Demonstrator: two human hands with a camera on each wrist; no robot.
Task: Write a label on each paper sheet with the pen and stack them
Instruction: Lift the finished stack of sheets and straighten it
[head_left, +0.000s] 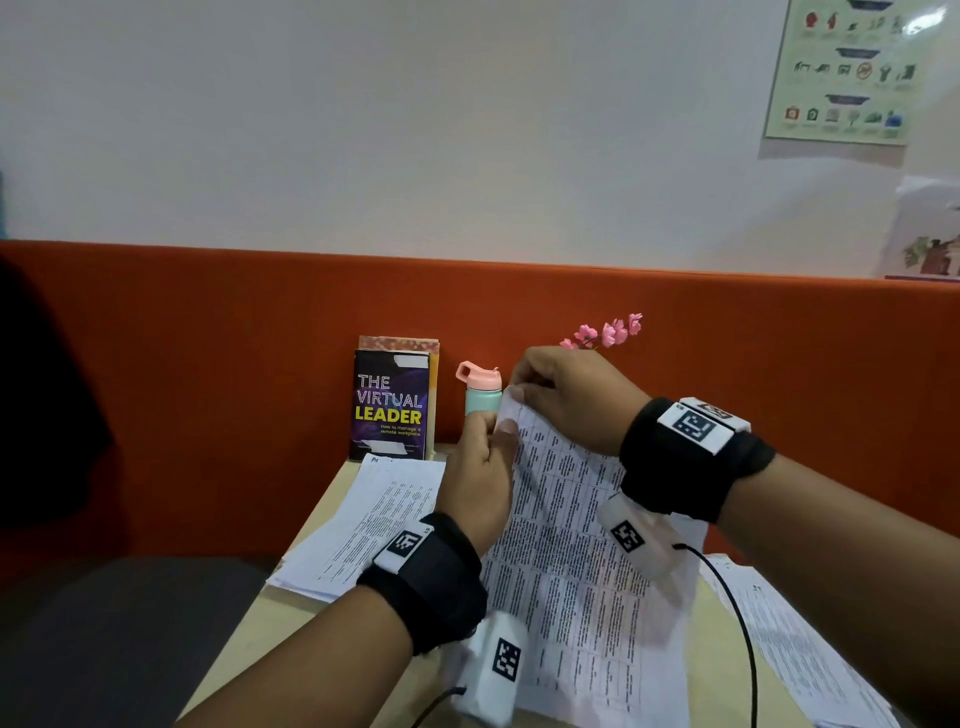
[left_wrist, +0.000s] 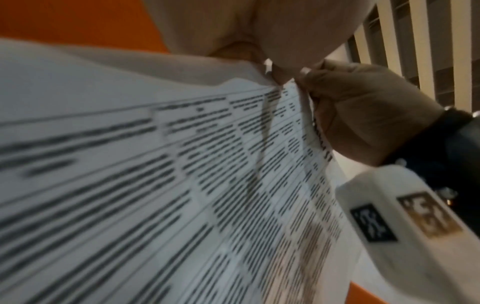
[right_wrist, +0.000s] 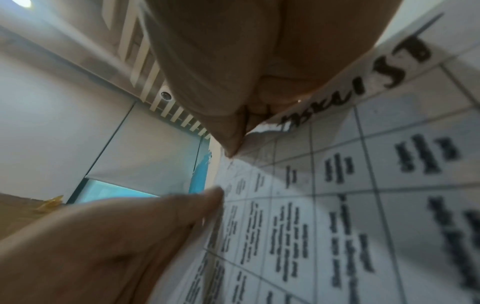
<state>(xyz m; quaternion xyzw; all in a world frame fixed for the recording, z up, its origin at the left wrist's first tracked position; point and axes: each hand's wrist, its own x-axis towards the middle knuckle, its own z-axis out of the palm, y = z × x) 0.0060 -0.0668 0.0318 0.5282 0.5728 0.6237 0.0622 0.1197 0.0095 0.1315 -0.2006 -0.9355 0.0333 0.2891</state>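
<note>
A printed sheet with a table (head_left: 571, 545) is held up off the desk, tilted toward me. My left hand (head_left: 493, 427) pinches its top left corner and my right hand (head_left: 521, 393) pinches the top edge just beside it. In the right wrist view a handwritten black label (right_wrist: 363, 82) runs along the sheet's top margin, under my right hand (right_wrist: 233, 144), with the left hand's thumb (right_wrist: 155, 222) on the sheet's left edge. The left wrist view shows the sheet (left_wrist: 155, 185) from below and both hands meeting at its corner. No pen is in view.
A stack of printed sheets (head_left: 363, 519) lies on the desk at the left, and more sheets (head_left: 795, 654) lie at the right. A book (head_left: 390, 405), a mint bottle with a pink lid (head_left: 482, 389) and pink flowers (head_left: 608, 330) stand against the orange partition (head_left: 208, 338).
</note>
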